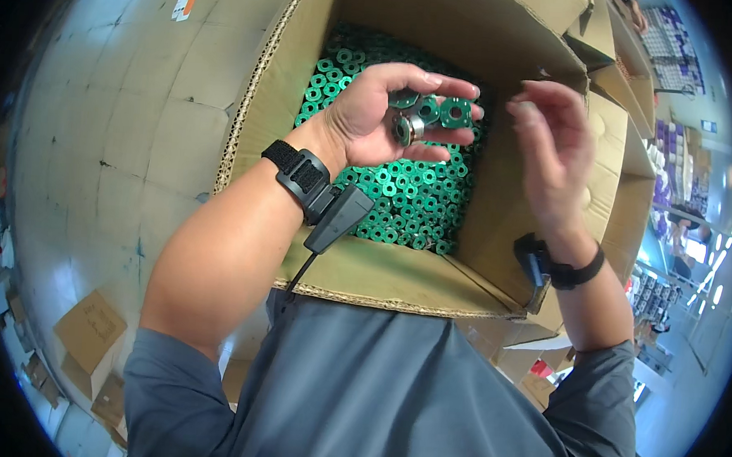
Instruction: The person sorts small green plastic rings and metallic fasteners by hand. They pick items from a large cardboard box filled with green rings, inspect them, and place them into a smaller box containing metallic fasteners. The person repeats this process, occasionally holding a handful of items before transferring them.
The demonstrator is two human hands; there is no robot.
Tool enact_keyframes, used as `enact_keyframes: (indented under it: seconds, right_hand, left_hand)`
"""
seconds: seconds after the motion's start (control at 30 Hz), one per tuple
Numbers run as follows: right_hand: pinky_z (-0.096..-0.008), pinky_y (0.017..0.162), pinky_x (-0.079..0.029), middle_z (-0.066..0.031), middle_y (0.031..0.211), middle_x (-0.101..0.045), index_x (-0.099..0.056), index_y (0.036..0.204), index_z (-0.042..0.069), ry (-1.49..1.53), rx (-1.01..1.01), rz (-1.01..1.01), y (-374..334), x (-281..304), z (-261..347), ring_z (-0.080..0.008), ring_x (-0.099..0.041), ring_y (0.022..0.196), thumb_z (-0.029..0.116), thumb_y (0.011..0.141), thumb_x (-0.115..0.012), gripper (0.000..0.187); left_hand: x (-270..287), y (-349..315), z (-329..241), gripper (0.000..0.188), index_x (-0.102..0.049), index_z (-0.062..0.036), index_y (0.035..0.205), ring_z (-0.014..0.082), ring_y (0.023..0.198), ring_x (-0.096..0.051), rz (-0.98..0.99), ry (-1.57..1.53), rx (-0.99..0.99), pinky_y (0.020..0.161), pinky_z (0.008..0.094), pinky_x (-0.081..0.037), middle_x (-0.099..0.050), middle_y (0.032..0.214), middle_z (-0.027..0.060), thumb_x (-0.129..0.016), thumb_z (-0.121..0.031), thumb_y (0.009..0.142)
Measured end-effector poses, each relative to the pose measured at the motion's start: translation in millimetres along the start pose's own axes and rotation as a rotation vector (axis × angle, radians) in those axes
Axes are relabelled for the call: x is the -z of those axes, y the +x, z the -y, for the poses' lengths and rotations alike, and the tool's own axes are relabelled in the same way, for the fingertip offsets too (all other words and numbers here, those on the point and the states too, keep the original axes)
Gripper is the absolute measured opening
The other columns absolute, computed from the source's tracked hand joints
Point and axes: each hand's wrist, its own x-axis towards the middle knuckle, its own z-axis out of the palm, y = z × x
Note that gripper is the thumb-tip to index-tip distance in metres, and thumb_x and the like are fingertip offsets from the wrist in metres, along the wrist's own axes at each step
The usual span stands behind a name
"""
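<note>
My left hand [372, 117] is palm up over a large open cardboard box [397, 273]. Several small green ring-ended pieces [455, 113] lie on its palm and fingers; one is turned on its side and shows a silvery band. Beneath, the box holds a deep layer of similar green pieces [397, 185] with dark holes at their centres. To the right, by the box's right wall, is my right hand [556, 147], slightly blurred. Its fingers are bent but apart from the thumb, and I see nothing in them.
The box's walls rise around the green pieces, with its near edge against my body. More cardboard boxes [614, 159] stand along the right. An opened carton [89, 330] sits on the tiled floor [108, 165] at lower left. Racks with purple and white goods [677, 54] are farther right.
</note>
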Motion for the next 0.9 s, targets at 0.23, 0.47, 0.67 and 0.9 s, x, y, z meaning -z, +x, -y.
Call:
enact_keyframes:
  seconds: [0.23,0.47,0.67,0.9]
  right_hand:
    - [-0.0286,0.068,-0.053,-0.0047,0.079,-0.064,-0.066,0.095,-0.001,-0.302,-0.103,0.473,37,20,30,-0.0116,-0.062,0.072,0.013,0.093,-0.063,0.015]
    - [-0.0461,0.092,-0.054,-0.0154,0.121,-0.054,-0.061,0.128,0.007,-0.785,-0.067,1.158,-62,-114,-82,-0.0341,-0.057,0.113,0.023,0.089,-0.066,0.043]
    - [-0.0415,0.089,-0.054,-0.0116,0.123,-0.054,-0.06,0.131,0.009,-0.857,0.052,1.283,-104,-142,-118,-0.0292,-0.054,0.116,0.028,0.09,-0.064,0.046]
    - [-0.0401,0.085,-0.052,-0.0074,0.099,-0.064,-0.061,0.098,0.01,-0.755,0.287,1.073,-114,-143,-138,-0.0259,-0.061,0.103,0.018,0.087,-0.056,0.014]
  left_hand:
    - [-2,-9,-38,0.053,-0.042,-0.0028,0.15,0.0453,0.146,-0.031,0.51,-0.374,-0.148,0.096,0.0545,-0.058,-0.017,0.163,0.026,-0.044,-0.026,0.102]
    - [3,-10,-40,0.059,-0.031,-0.0042,0.156,0.0469,0.146,-0.029,0.524,-0.317,-0.18,0.097,0.0528,-0.057,-0.016,0.163,0.0265,-0.044,-0.025,0.102]
    - [-1,-14,-38,0.062,-0.03,-0.0029,0.156,0.051,0.144,-0.031,0.404,-0.212,-0.197,0.096,0.0564,-0.057,-0.022,0.16,0.0299,-0.046,-0.025,0.101]
    - [-2,-11,-31,0.06,-0.045,-0.0014,0.147,0.0471,0.132,-0.05,0.178,-0.199,-0.218,0.091,0.0546,-0.06,-0.04,0.153,0.0256,-0.047,-0.041,0.103]
